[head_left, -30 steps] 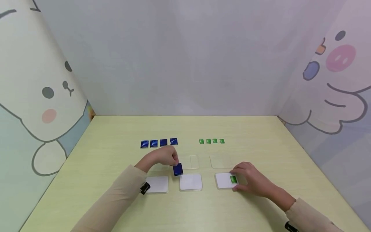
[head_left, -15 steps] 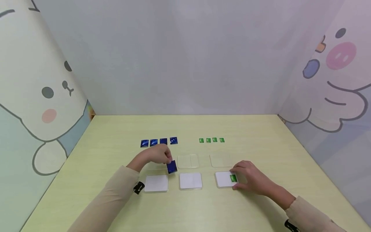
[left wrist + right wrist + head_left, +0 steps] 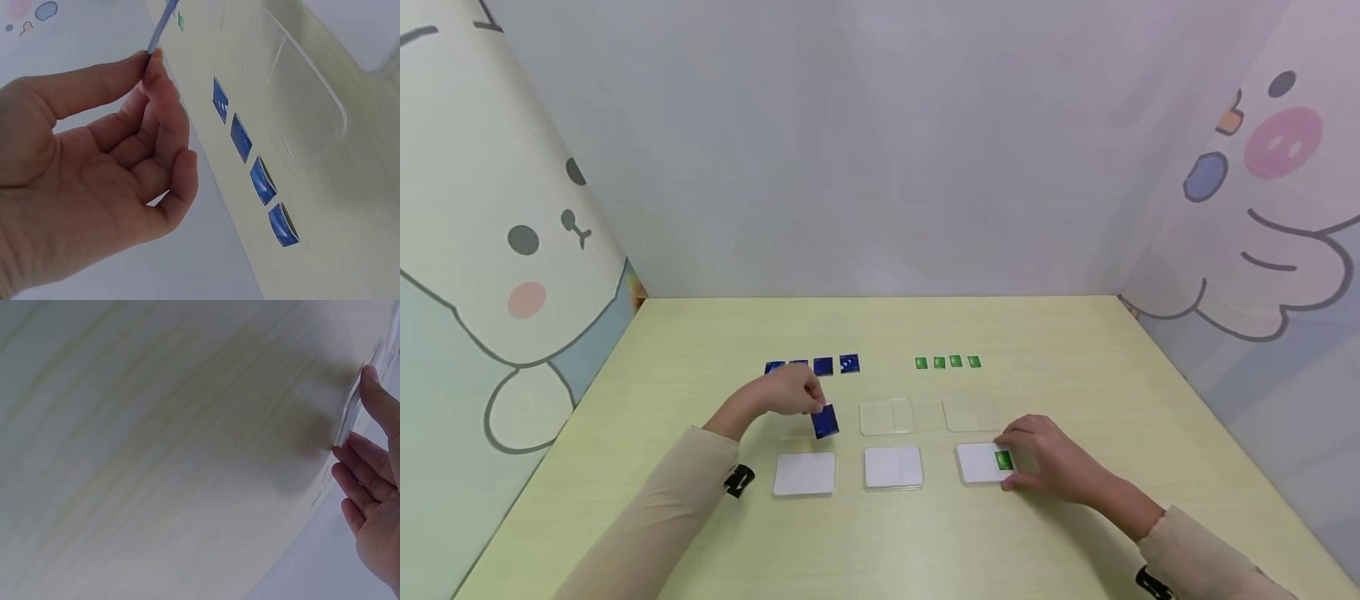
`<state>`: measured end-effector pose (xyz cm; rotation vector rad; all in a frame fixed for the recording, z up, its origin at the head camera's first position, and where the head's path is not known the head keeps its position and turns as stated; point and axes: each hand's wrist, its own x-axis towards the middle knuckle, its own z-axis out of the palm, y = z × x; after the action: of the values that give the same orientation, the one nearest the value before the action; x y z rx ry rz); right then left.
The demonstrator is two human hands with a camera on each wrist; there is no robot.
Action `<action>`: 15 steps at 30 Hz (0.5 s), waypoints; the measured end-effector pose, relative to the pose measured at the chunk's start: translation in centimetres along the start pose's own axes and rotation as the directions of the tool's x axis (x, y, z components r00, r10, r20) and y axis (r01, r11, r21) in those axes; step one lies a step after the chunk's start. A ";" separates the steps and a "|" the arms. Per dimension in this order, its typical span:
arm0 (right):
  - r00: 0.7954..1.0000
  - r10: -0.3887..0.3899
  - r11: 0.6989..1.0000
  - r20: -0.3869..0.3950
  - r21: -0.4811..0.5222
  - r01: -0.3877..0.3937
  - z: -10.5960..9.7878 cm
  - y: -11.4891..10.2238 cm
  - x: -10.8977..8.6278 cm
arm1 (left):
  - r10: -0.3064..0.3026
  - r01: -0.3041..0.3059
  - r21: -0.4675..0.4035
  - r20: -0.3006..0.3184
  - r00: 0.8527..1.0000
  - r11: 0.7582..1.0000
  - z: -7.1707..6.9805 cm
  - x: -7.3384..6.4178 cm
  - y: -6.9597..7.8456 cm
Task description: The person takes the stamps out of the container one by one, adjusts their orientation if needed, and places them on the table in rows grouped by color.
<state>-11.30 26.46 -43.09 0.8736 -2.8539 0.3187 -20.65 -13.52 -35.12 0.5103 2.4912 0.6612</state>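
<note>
My left hand pinches a small dark blue square card between thumb and fingertips, above the table. In the left wrist view this blue card appears nearly edge-on. At the right, my right hand grips the right end of a flat clear case with a white inside, thumb and fingers on its opposite edges. A small green square lies on that white face. Two similar white-faced cases, one at the left and one in the middle, lie beside it.
Behind the cases lie clear plastic covers, in the middle and at the right; a left one is partly hidden. Farther back runs a row of blue squares, partly behind my left hand, and several green squares. Walls enclose the table.
My left hand has moved left and slightly away with the blue card, now partly covering the blue row. The right hand has stayed on the case with the green square.
</note>
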 end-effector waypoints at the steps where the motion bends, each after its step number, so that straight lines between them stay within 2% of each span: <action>1: 1.000 0.001 1.000 0.001 0.000 -0.001 0.0 0.0 0.0 | -0.001 0.001 -0.002 -0.001 1.000 1.000 -0.1 -0.1 -0.2; 15: 1.000 0.018 1.000 0.023 0.014 -0.018 -0.2 -0.2 0.0 | -0.031 0.031 -0.005 -0.038 0.999 1.000 -1.7 -1.2 -2.3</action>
<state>-11.22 26.37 -42.83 0.8599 -2.8858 0.3332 -21.10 -16.54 -34.62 0.4603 2.5274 0.6706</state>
